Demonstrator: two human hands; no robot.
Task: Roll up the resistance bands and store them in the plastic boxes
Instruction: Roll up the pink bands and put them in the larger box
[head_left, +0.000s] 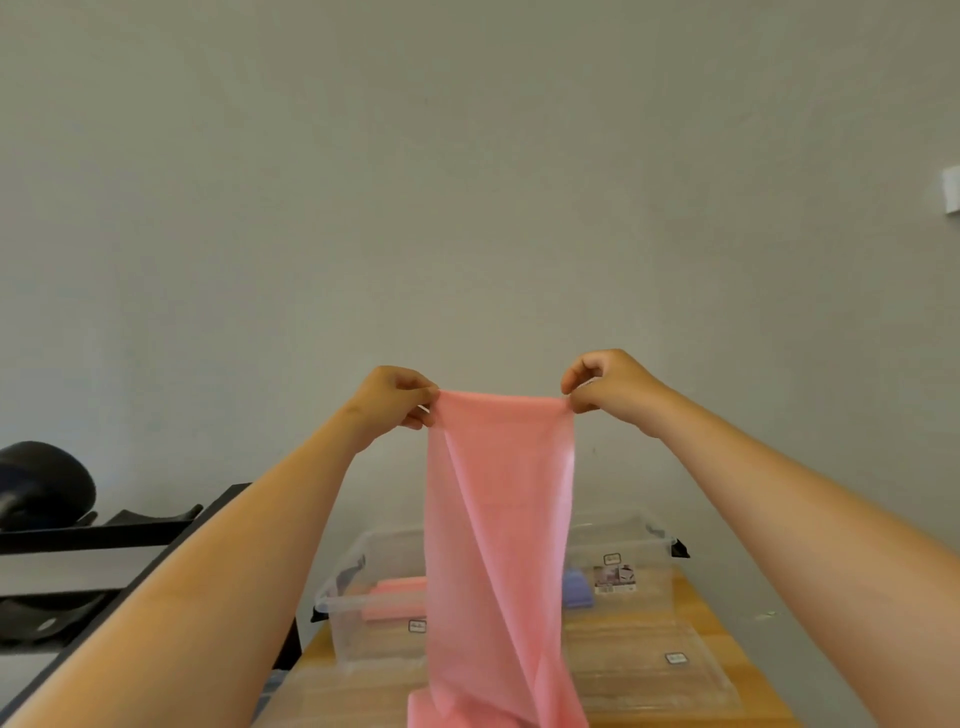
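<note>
Pink resistance band (501, 519) aloft — top corners tight between curled fingers (415, 388) of left hand (395, 400) and right hand (610, 387).

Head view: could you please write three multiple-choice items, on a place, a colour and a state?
1. Where is the rolled pink band? A rack; B left clear box; C floor.
2. Colour of the held band? A green; B black; C pink.
3. The held band is: A hanging unrolled; B tightly rolled; C boxed.
Key: 1 B, seen through the box wall; 2 C, plainly pink; 3 A, left hand and right hand pinch its top corners.
</note>
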